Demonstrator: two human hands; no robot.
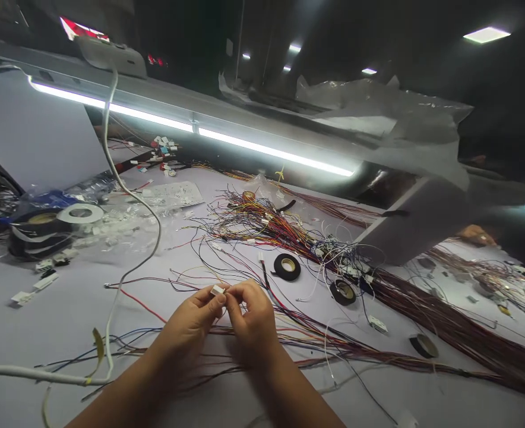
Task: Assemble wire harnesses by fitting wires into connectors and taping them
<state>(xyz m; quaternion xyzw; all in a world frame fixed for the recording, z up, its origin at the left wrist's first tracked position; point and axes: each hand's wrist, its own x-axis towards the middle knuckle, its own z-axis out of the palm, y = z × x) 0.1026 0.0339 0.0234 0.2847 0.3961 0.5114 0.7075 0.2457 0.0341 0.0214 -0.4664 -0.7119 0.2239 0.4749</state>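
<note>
My left hand [198, 321] pinches a small white plastic connector [218, 290] between thumb and fingertips. My right hand [251, 315] is closed just to its right, fingertips meeting the connector, pinching what looks like a thin wire end that I cannot make out clearly. Both hands hover over a white table [66, 321], above loose coloured wires [289, 336] that run off to the right. A black tape roll [287, 267] lies just beyond my right hand.
A tangled wire harness [280, 226] spreads across the middle, and a thick brown bundle [445, 321] runs right. More tape rolls [342, 291] lie nearby, with stacked rolls [44, 232] at left. A white cable [124, 238] hangs down. Another person's hand [476, 235] rests at far right.
</note>
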